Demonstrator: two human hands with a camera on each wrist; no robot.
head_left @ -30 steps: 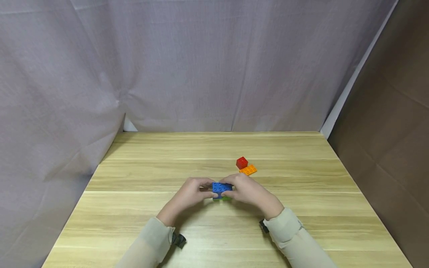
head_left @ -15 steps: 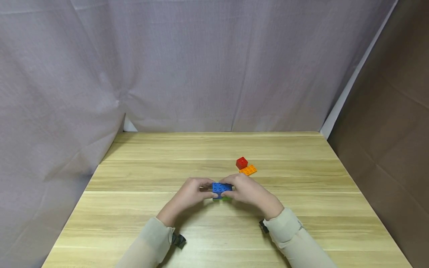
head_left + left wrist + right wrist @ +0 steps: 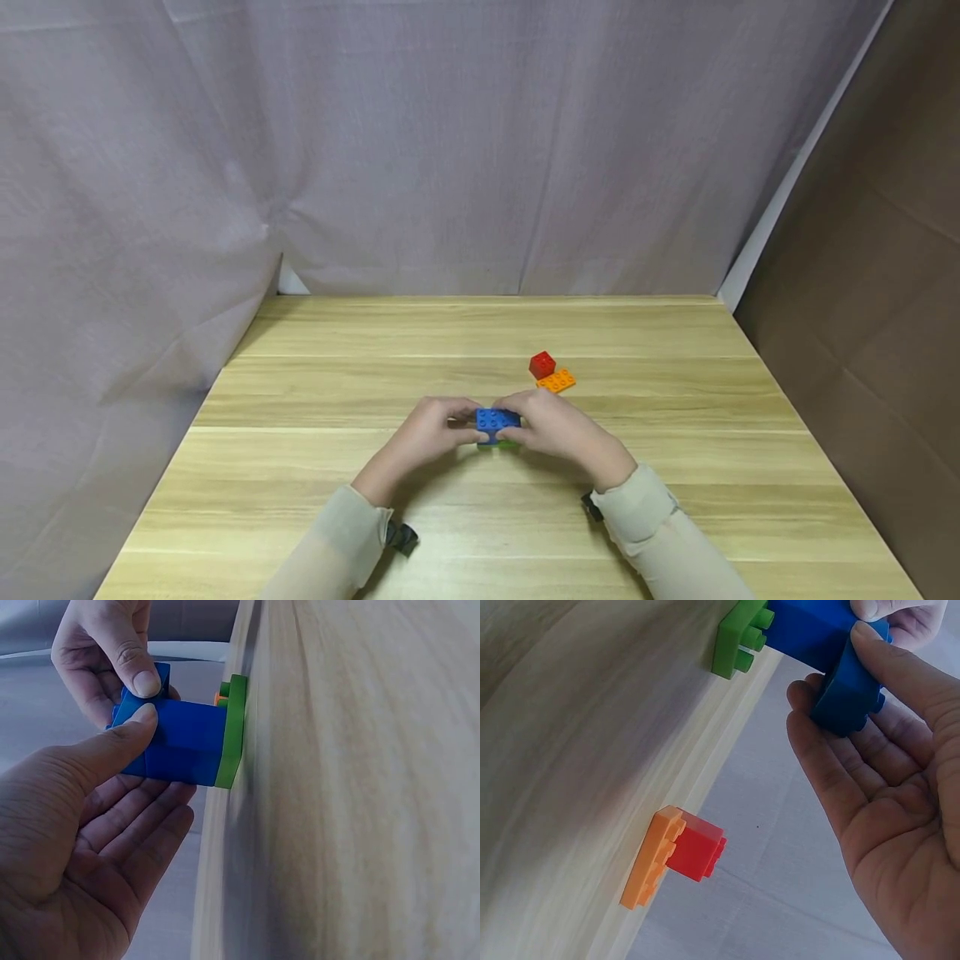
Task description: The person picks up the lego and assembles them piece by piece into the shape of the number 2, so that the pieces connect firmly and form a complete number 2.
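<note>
Blue toy bricks (image 3: pixel 187 739) are stacked on a green plate brick (image 3: pixel 234 735) that stands on the table. On top, a blue brick (image 3: pixel 847 694) reaches out past the stack, above bare green studs, in the right wrist view. My left hand (image 3: pixel 423 435) pinches the left end of the blue bricks between thumb and fingers. From the other side my right hand (image 3: pixel 558 432) pinches the overhanging end, thumb in front and fingers behind. Both thumbs are close together in the left wrist view. The hands cover part of the bricks in the head view.
Behind my right hand lie a red brick (image 3: pixel 542 365) and a flat orange brick (image 3: pixel 557 382), close together. The wooden table (image 3: pixel 300 392) ends at a grey curtain (image 3: pixel 412 167) at the back. A brown cloth (image 3: pixel 862 292) hangs on the right.
</note>
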